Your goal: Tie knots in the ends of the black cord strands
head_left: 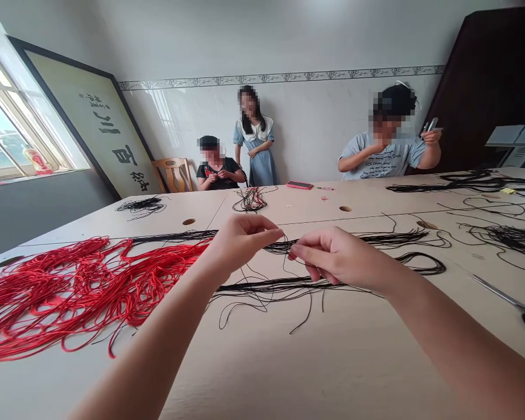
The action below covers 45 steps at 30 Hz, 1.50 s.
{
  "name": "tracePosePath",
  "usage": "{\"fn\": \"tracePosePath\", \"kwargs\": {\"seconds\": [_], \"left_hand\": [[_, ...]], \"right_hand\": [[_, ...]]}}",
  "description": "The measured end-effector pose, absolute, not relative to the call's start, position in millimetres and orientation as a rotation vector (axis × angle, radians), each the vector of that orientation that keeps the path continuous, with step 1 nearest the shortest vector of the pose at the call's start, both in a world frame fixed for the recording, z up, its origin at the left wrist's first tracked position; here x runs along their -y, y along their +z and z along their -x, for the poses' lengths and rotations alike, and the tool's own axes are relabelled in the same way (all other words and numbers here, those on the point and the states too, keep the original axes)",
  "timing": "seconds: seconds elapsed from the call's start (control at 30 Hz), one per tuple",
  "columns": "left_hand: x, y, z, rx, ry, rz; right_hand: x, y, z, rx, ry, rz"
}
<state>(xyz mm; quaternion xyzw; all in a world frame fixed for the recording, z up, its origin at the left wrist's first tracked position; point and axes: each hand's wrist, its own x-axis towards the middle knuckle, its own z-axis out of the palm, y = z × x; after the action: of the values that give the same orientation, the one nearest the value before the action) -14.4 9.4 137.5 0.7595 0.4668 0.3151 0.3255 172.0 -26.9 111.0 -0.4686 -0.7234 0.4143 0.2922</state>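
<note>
Reaching over a broad pale table (324,373), beside a tangled heap of glossy red cord (79,280) and above long bundles of black cord (262,286); pinching between left hand (281,233) and right hand (293,252) a thin, slack black strand (284,263).

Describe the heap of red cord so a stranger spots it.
On the large pale table, look left of the wearer's bare left forearm. A broad, tangled heap of red cord spreads to the picture's left edge; its colour sets it apart from the thin black cord bundles nearby.
</note>
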Motion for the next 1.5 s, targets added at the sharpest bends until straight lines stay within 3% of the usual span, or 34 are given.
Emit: {"fn": "tracePosePath", "kwargs": {"seconds": [0.27,0.53,0.73,1.5], "left_hand": [[-9.2,136.1,15.3,-1.214,0.849,-2.028],[-2.4,133.9,9.8,-1.22,0.866,-2.205],[-1.3,131.6,8.8,-1.185,0.811,-2.308],[-2.1,131.7,9.7,-1.1,0.685,-2.219]], "right_hand": [[26.0,108.1,-169.3,1.863,0.989,1.27],[32.3,108.6,-168.1,2.072,0.34,1.229],[30.1,110.2,-170.7,2.165,0.092,1.224],[27.8,107.6,-170.2,2.178,0.164,1.253]]}}
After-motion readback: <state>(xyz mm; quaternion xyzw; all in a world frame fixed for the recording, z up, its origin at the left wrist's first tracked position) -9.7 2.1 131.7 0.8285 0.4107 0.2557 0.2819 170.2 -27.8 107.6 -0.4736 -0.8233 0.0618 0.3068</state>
